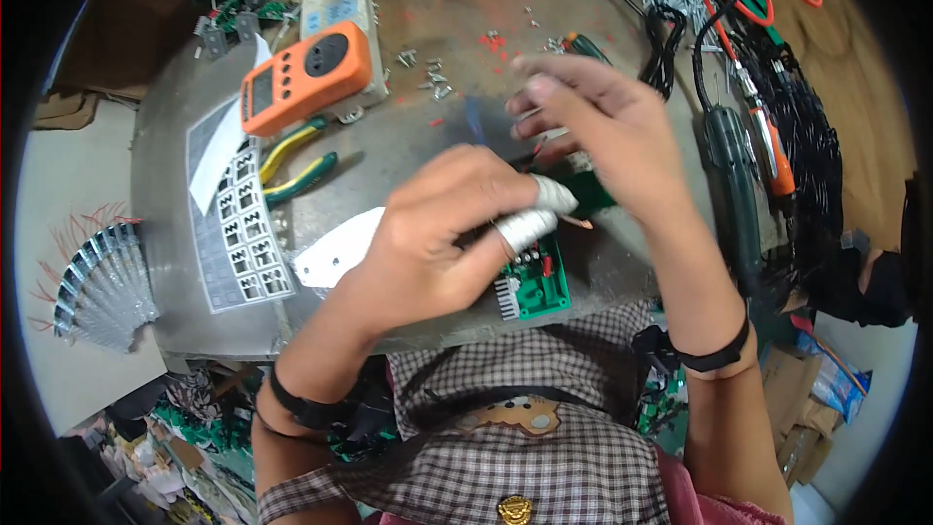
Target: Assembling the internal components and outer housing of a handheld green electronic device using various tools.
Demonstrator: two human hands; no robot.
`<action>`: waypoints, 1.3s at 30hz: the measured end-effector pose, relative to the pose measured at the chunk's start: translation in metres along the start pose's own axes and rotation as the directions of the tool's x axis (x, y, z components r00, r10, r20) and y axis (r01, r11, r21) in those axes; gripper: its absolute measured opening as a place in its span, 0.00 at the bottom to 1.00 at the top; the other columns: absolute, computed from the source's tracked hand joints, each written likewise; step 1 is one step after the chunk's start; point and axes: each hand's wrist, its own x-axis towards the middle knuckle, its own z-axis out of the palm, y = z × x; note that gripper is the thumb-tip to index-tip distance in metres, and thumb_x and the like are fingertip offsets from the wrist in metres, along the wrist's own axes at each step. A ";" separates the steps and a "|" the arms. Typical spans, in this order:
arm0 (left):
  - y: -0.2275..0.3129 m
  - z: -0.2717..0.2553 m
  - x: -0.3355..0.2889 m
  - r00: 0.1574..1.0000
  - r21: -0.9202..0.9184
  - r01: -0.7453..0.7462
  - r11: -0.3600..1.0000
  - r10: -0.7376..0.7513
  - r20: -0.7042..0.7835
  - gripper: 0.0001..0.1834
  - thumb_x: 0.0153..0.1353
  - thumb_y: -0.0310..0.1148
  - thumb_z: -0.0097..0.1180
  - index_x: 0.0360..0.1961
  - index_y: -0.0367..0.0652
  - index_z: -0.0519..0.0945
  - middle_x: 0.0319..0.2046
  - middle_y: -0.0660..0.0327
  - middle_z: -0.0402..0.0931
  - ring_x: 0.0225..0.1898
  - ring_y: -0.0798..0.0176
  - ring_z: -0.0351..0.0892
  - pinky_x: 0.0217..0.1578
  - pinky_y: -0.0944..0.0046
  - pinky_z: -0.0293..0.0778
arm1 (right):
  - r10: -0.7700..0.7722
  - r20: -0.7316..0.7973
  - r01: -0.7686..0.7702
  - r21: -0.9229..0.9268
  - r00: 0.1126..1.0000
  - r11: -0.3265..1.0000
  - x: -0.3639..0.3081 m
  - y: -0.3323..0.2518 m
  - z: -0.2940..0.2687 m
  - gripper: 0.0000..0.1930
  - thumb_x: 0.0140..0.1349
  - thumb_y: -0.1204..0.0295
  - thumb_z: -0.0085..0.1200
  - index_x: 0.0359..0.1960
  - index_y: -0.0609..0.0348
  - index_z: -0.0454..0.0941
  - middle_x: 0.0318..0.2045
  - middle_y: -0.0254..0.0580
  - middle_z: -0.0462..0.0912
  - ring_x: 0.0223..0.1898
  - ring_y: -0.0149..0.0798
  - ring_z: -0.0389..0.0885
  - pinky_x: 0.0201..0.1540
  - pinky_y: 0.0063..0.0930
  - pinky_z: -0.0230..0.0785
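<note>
My left hand (428,233) hovers over a green circuit board (544,299), its thumb and a finger wrapped in white tape. Those taped tips are pinched together, and a short wire (579,224) with a copper-coloured end sticks out beside them. The board carries a finned silver heat sink (507,299) and small red parts; my left hand hides much of it. Above and to the right is my right hand (603,126), its fingers loosely curled and apart, with nothing visible in them. A dark green piece (591,191) shows below its palm.
An orange meter (306,78) with a socket leans on a box at left. Yellow-green pliers (296,170), a printed sheet (243,243) and a white plate (335,251) lie nearby. Loose screws (435,78) are scattered beyond. A power screwdriver (729,175) and black cables (802,126) are at right.
</note>
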 end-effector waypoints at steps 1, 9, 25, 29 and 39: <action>-0.001 -0.006 -0.003 1.000 0.091 0.017 0.996 -0.017 0.003 0.12 0.57 0.18 0.64 0.43 0.37 0.86 0.36 0.56 0.85 0.37 0.60 0.82 0.39 0.64 0.77 | -0.068 -0.079 0.069 0.006 0.995 0.998 -0.009 -0.004 0.000 0.13 0.68 0.70 0.59 0.49 0.64 0.83 0.35 0.38 0.85 0.37 0.28 0.83 0.36 0.21 0.76; -0.002 -0.003 -0.011 1.000 0.247 0.024 0.969 -0.026 0.002 0.12 0.55 0.17 0.63 0.41 0.36 0.81 0.34 0.56 0.80 0.33 0.61 0.78 0.32 0.65 0.73 | -0.593 0.306 0.601 -0.695 0.745 0.396 -0.064 0.008 -0.009 0.12 0.51 0.73 0.72 0.38 0.58 0.85 0.29 0.38 0.83 0.30 0.38 0.81 0.32 0.29 0.74; -0.006 0.002 -0.024 0.989 0.390 -0.117 0.913 0.141 -0.032 0.16 0.51 0.18 0.65 0.42 0.40 0.82 0.34 0.59 0.81 0.36 0.56 0.75 0.37 0.61 0.71 | 0.071 -0.065 -0.087 -0.305 0.995 0.948 -0.096 0.001 0.024 0.06 0.70 0.73 0.57 0.37 0.65 0.79 0.19 0.28 0.76 0.22 0.18 0.71 0.23 0.19 0.61; -0.002 0.005 -0.024 1.000 0.294 -0.007 0.956 0.014 -0.021 0.21 0.52 0.18 0.64 0.49 0.44 0.85 0.36 0.64 0.83 0.40 0.61 0.72 0.42 0.64 0.70 | 0.070 -0.112 -0.101 -0.302 0.991 0.948 -0.098 0.016 0.029 0.06 0.70 0.74 0.57 0.37 0.64 0.78 0.21 0.29 0.77 0.23 0.18 0.71 0.24 0.18 0.60; 0.017 -0.014 0.007 0.939 0.408 0.022 0.913 -0.159 0.304 0.27 0.50 0.16 0.59 0.53 0.46 0.79 0.29 0.62 0.73 0.39 0.57 0.75 0.44 0.58 0.71 | -0.313 -0.436 -0.110 -0.712 0.844 0.693 -0.130 0.021 -0.141 0.15 0.71 0.69 0.56 0.53 0.65 0.75 0.39 0.37 0.78 0.40 0.27 0.73 0.46 0.22 0.67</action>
